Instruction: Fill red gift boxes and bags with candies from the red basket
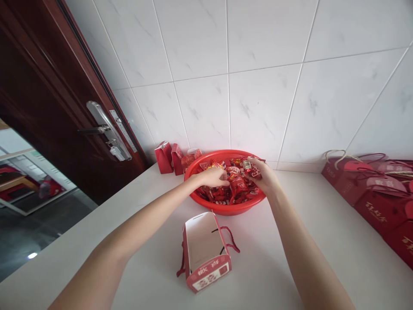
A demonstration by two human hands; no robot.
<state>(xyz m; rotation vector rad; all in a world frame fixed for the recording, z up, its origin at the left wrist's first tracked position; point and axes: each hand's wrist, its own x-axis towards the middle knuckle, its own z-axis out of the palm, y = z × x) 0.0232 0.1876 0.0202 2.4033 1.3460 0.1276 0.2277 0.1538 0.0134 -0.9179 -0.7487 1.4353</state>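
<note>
A red plastic basket (222, 209) full of red wrapped sweets (239, 185) stands against the wall. My left hand (214, 176) is in the basket, its fingers curled together among the wrappers; what they grip, if anything, is hidden. At the basket's right side, my right hand (266, 175) is closed on a red snack packet (251, 168) with a white patch, held just above the pile. Nearer to me, between my forearms, an open red-and-white gift box (209, 275) with red rope handles shows its bare white inside.
Small red boxes (164, 158) stand left of the basket by the tiled wall (258, 107). Several red gift bags (364, 193) with rope handles line the right side of the white tabletop (145, 215). A dark wooden door (54, 86) stands at the left.
</note>
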